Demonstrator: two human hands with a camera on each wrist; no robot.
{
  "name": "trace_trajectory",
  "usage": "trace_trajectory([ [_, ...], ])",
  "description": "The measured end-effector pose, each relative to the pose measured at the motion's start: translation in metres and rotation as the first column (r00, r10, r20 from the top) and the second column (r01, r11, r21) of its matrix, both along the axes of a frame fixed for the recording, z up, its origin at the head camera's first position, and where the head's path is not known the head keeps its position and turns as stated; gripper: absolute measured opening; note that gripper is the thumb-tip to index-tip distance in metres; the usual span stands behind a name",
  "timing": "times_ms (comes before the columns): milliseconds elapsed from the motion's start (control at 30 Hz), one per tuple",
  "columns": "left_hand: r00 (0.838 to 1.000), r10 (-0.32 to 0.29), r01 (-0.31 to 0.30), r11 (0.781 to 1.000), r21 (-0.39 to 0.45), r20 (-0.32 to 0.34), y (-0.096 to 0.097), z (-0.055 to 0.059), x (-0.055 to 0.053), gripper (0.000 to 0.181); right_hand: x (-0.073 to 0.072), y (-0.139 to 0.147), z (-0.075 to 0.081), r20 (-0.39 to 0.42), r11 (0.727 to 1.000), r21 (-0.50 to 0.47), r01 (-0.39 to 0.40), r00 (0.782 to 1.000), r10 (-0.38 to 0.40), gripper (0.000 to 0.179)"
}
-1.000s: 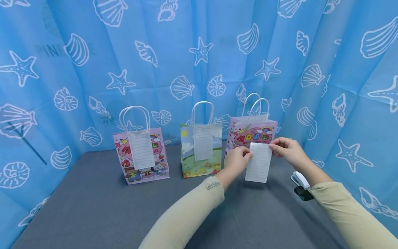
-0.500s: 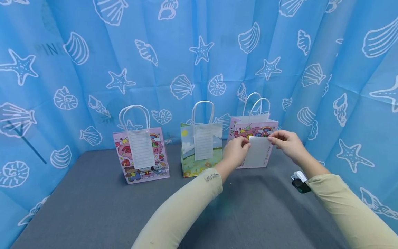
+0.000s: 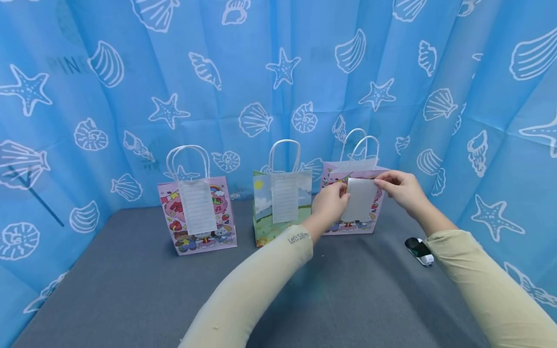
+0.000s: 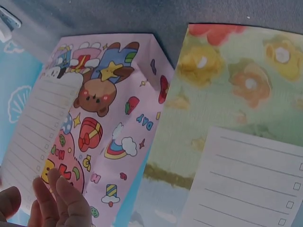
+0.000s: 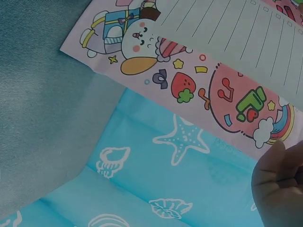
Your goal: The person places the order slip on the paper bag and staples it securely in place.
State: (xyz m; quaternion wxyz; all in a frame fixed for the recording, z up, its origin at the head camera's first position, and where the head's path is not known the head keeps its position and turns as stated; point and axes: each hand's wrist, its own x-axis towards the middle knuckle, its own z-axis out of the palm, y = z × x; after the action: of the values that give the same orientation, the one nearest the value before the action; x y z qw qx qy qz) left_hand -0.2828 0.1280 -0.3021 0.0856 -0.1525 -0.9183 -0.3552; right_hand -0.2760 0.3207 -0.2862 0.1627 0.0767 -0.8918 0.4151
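Both hands hold a lined white paper sheet (image 3: 360,200) upright in front of the right pink paper bag (image 3: 327,181), covering much of its printed front. My left hand (image 3: 327,205) pinches the sheet near its top left corner. At the top right corner, my right hand (image 3: 401,189) pinches it between thumb and fingers. The left wrist view shows the left fingers (image 4: 64,198) beside the sheet's edge. Only part of the right hand (image 5: 284,182) appears in the right wrist view, below the bag's upper edge.
Left of it stand a flowered paper bag (image 3: 261,220) and another pink paper bag (image 3: 226,208), each with a lined sheet on its front. A black and white stapler (image 3: 419,251) lies by the right forearm. Behind hangs a blue shell-print curtain (image 3: 243,92).
Both hands have raised the sheet, bringing it up over the right bag's front. The stapler by the right sleeve has turned, its black end now pointing away.
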Motion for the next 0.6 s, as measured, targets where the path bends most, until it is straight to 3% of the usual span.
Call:
trace_trajectory([
  [100,1.0,0.004,-0.004,1.0,0.016,-0.02,-0.001,0.003,-0.001,0.027,-0.002,-0.001,0.003,0.007,1.0,0.002,0.01,1.0,-0.01,0.035],
  [233,0.995,0.023,-0.016,0.998,0.061,-0.101,-0.001,0.008,-0.003,0.026,-0.004,-0.001,0.007,0.023,0.999,0.004,0.034,0.999,-0.034,0.035],
  [400,0.97,0.069,-0.052,0.995,0.079,-0.233,0.002,0.016,-0.006,0.035,-0.007,-0.001,0.008,0.035,0.999,0.006,0.052,0.998,-0.052,0.038],
  [533,0.94,0.11,-0.129,0.991,-0.038,-0.322,0.004,0.022,-0.014,0.051,-0.01,-0.002,0.007,0.021,0.998,0.005,0.061,0.998,-0.061,0.039],
  [600,0.944,0.124,-0.166,0.979,-0.117,-0.307,0.004,0.024,-0.02,0.062,-0.011,-0.003,0.007,0.01,0.998,0.007,0.063,0.998,-0.063,0.039],
])
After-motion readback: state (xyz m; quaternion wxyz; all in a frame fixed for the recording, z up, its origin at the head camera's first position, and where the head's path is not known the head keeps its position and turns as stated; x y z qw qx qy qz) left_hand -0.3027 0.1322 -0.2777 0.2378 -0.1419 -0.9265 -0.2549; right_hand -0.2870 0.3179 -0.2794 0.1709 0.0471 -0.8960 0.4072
